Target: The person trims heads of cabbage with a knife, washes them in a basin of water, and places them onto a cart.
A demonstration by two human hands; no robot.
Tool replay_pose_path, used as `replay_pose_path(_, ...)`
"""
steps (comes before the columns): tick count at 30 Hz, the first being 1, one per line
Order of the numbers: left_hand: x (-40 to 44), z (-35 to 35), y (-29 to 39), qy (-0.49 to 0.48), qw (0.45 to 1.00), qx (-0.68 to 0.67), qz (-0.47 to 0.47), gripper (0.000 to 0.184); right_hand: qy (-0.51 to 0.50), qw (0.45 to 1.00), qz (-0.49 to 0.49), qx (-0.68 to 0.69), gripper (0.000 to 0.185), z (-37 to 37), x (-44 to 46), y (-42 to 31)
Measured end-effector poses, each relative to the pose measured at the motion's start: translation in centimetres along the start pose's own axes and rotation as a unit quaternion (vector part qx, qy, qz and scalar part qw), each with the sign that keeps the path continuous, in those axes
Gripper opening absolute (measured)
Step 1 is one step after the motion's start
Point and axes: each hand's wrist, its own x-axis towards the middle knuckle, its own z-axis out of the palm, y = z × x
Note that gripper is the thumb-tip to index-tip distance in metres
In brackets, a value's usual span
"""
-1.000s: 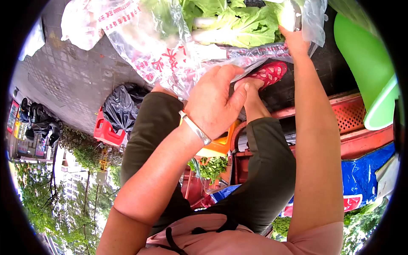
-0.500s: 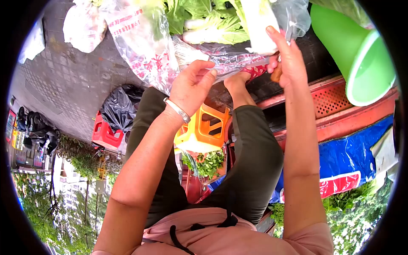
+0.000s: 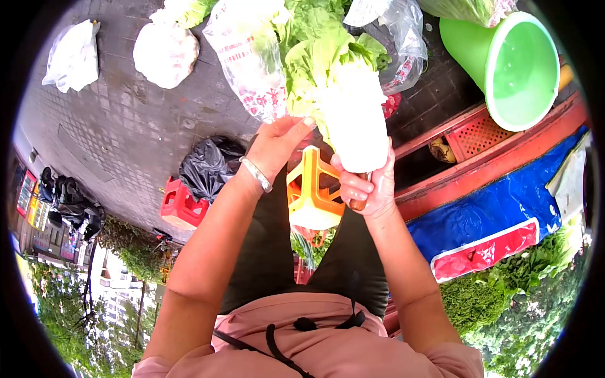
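A napa cabbage [image 3: 355,120], its pale base toward me and leaves pointing away, rests in my right hand [image 3: 372,192]. The same hand's fingers also close around a brown handle [image 3: 358,204]; whatever it belongs to is hidden by the cabbage. My left hand [image 3: 277,148], with a bracelet [image 3: 255,174] on the wrist, is beside the cabbage's left side, thumb stretched toward the leaves and apart from the fingers. Just beyond its fingers is a clear plastic bag [image 3: 249,50] with red print. More leafy greens [image 3: 309,22] lie behind the cabbage.
An orange stool [image 3: 312,205] stands between my legs. Ahead left are white bags [image 3: 74,55] and a black bag [image 3: 211,167] on a red crate [image 3: 183,205]. To the right are a green bucket [image 3: 523,69], a red crate [image 3: 482,135] and a blue sheet [image 3: 485,208].
The napa cabbage has come back toward me and left, now base down in my right hand, which still grips the brown handle. My left hand stays nearly in place; the view has shifted.
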Motion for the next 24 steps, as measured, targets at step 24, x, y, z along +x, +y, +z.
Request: replay_pose_path(24,-0.5,-0.5,0.6,-0.206,0.918,-0.324,0.103,0.066,0.301,0.415,-0.186,-0.838,0.065,9.7,3.3,5.7)
